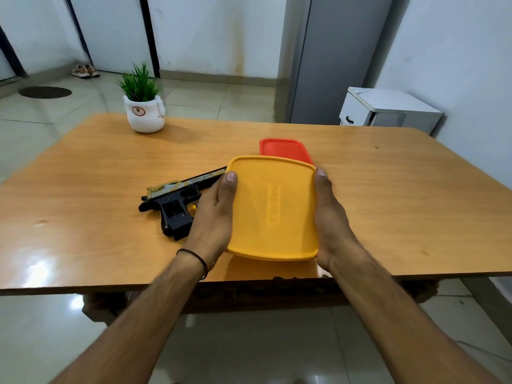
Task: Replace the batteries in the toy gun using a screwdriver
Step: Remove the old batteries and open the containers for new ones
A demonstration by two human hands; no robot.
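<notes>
So both hands are clamped on the yellow box [273, 207], left hand [214, 214] on its 9 o'clock edge, right hand [331, 217] on the 3 o'clock edge, each grip pressed flat against a side, lid on. The gun [177, 202] lies on the tabletop [97, 167] just beside the left hand, at 9 o'clock from the box, barrel running toward 2 o'clock. Left hand's clearly nearer. No screwdriver showing, probably it's in the box or the red box [284, 151] behind.

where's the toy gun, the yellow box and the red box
toy gun [177, 202]: head view, on the black grip.
yellow box [273, 207]: head view, middle of its lid.
red box [284, 150]: head view, on its lid.
</notes>
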